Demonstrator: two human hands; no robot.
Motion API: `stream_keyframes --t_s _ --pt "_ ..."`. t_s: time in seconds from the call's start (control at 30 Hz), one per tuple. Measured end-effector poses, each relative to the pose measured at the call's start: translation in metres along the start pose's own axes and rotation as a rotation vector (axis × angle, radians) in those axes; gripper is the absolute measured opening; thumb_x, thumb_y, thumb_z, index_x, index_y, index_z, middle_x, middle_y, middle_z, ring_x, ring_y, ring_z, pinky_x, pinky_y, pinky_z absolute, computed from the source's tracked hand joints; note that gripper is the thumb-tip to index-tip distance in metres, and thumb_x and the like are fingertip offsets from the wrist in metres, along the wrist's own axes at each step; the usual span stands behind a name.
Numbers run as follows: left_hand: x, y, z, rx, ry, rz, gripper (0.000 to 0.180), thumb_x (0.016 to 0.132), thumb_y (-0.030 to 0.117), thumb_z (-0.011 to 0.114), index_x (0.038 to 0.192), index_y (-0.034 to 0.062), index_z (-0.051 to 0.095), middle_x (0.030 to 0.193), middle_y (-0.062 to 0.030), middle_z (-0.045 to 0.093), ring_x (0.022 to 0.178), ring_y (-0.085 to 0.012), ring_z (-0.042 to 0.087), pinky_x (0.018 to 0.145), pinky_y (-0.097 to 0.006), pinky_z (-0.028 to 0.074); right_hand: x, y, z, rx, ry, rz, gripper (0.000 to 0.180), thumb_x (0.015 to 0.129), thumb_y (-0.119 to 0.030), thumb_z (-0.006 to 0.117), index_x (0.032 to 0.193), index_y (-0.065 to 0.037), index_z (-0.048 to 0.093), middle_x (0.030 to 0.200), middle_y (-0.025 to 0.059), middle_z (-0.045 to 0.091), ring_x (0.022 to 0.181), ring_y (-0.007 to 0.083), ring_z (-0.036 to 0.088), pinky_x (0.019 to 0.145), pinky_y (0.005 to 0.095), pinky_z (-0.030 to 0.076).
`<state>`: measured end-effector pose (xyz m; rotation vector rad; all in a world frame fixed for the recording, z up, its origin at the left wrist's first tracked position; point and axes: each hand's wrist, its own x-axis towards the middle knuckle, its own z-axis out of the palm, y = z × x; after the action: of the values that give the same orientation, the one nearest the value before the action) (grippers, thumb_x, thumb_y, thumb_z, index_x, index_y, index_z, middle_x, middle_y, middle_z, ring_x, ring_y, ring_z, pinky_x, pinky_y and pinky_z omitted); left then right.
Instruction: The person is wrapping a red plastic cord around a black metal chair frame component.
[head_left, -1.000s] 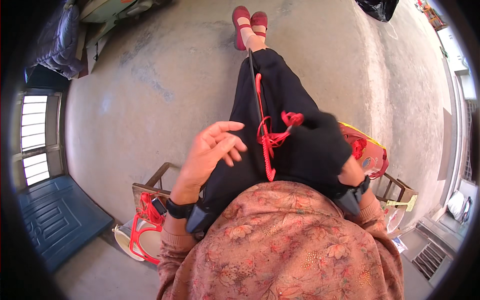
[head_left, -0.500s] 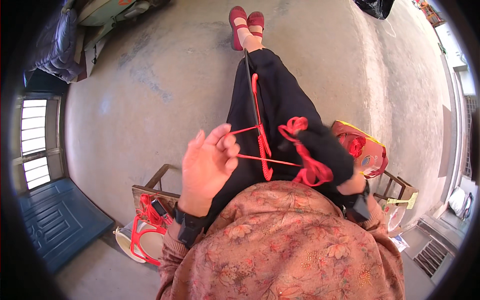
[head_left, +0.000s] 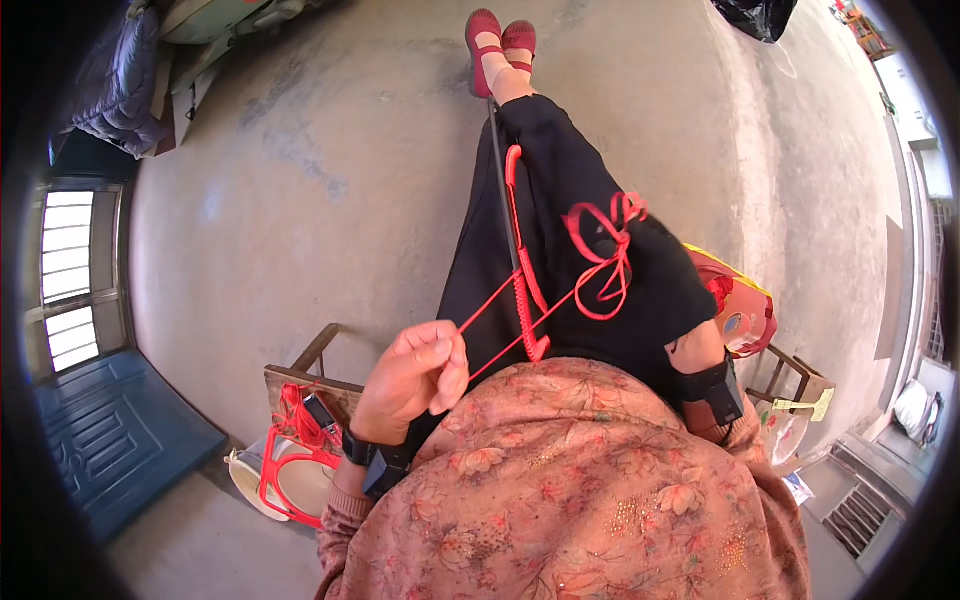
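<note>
My left hand (head_left: 415, 375) is closed in a pinch on a thin red cord (head_left: 490, 307). Two strands run from it to a slim red curved piece (head_left: 513, 190), whose lower part is wound with ribbed cord, beside a black rod (head_left: 500, 180) along my lap. The lower strand continues to a looped bundle of red cord (head_left: 610, 262) over my right thigh. My right hand (head_left: 697, 350) is at the right; only skin near the wrist stands out, and black covering or cloth hides its fingers. Whether it holds the bundle is unclear.
At left, a wooden stool (head_left: 320, 385) stands by a red ring-shaped frame (head_left: 300, 480) and tangled red cord (head_left: 298, 420). A red bag (head_left: 745, 310) and another wooden stool (head_left: 800, 378) are at right. My red shoes (head_left: 485, 50) rest on the concrete floor.
My left hand has moved down and its fingers have closed more tightly on the cord. The looped bundle has swung up and spread its loops. The strands now slant down toward my left hand.
</note>
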<state>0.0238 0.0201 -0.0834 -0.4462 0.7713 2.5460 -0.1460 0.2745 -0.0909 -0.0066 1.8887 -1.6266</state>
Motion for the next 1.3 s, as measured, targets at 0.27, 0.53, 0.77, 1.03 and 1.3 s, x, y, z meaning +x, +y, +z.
stream_keyframes --t_s 0.27,0.53,0.77,1.03,1.3 --pt "0.073 0.006 0.015 0.245 0.193 0.329 0.024 0.094 0.014 0.054 0.114 0.0025 0.059 0.116 -0.0123 0.059 0.089 -0.0194 0.062 0.07 -0.028 0.054 0.013 0.021 0.013 -0.456 0.0 -0.329 0.018 0.081 -0.017 0.065 0.09 -0.002 0.065 0.077 0.0099 0.065 0.072 0.0121 0.061 0.065 0.0298 0.048" --pt "0.084 -0.016 0.013 0.795 0.306 0.071 0.023 0.089 0.004 0.058 0.112 -0.0012 0.058 0.094 -0.0048 0.066 0.078 -0.0092 0.062 0.061 -0.023 0.051 0.01 0.022 0.046 -0.283 -0.163 -0.212 0.024 0.081 -0.012 0.064 0.103 -0.003 0.06 0.082 0.0123 0.065 0.07 0.0161 0.063 0.063 0.0299 0.05" --pt "0.084 -0.018 0.008 0.826 0.338 0.094 0.016 0.088 0.005 0.059 0.102 -0.0018 0.06 0.088 -0.0061 0.066 0.07 -0.0088 0.062 0.056 -0.023 0.052 0.008 0.014 0.049 -0.389 -0.123 -0.235 0.023 0.08 -0.007 0.065 0.101 -0.002 0.06 0.09 0.01 0.065 0.084 0.0164 0.064 0.075 0.0287 0.05" --pt "0.039 0.031 0.003 -0.244 0.426 0.308 0.017 0.093 0.019 0.055 0.104 0.0053 0.054 0.087 -0.0054 0.058 0.072 -0.0141 0.057 0.062 -0.026 0.049 0.014 -0.012 0.027 -0.27 0.196 -0.342 0.038 0.076 -0.013 0.068 0.111 -0.001 0.058 0.091 0.0128 0.066 0.083 0.0244 0.065 0.074 0.0316 0.051" --pt "-0.019 0.054 0.063 -0.011 0.035 0.417 0.024 0.096 0.025 0.05 0.108 0.0049 0.054 0.079 -0.0091 0.059 0.055 -0.0113 0.051 0.043 -0.025 0.044 0.018 -0.042 0.059 -0.46 -0.478 -0.702 0.028 0.076 -0.014 0.068 0.101 -0.002 0.062 0.102 0.0127 0.062 0.084 0.0263 0.063 0.077 0.0309 0.049"
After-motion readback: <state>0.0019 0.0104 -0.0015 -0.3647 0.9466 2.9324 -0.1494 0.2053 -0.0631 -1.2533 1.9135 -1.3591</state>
